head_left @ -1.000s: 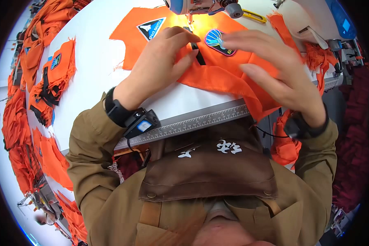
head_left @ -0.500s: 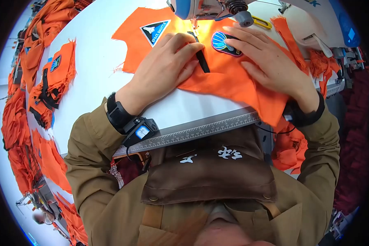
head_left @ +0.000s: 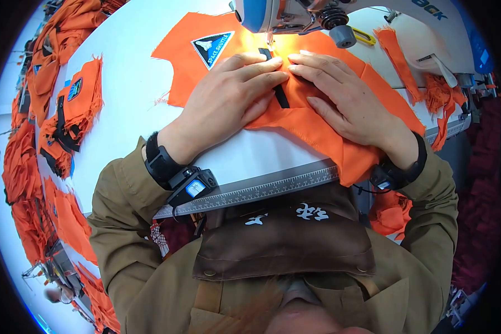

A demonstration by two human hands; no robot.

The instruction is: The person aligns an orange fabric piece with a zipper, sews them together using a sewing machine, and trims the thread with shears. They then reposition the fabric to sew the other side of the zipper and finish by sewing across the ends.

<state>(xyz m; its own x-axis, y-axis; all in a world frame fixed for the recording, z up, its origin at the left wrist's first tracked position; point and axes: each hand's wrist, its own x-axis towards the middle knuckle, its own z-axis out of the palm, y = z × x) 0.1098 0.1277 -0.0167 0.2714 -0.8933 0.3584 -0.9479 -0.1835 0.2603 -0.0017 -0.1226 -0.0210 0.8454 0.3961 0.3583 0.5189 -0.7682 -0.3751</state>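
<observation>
An orange fabric panel [head_left: 186,80] lies under the lit needle area of a sewing machine [head_left: 253,14]. On its left part sits a triangular "SPACE SHUTTLE" patch [head_left: 220,47]. A narrow black strip [head_left: 282,99] runs from near the needle toward me. My left hand [head_left: 228,97] rests on the panel, fingers stretched and lying across the strip. My right hand [head_left: 350,97] lies flat with fingers extended on the panel's right part, their tips close to the left fingertips. The round patch is hidden beneath the right hand.
Stacked orange pieces with patches and black strips [head_left: 83,92] lie on the left of the white table [head_left: 125,61]. A yellow cutter [head_left: 364,37] is beside the machine head. Orange scraps [head_left: 398,64] lie at right. A ruler strip [head_left: 261,192] edges the table.
My left fingers have flattened from their bent grip at the black strip. My right hand has slid left over the round patch, toward the left hand. The panel has shifted slightly toward me.
</observation>
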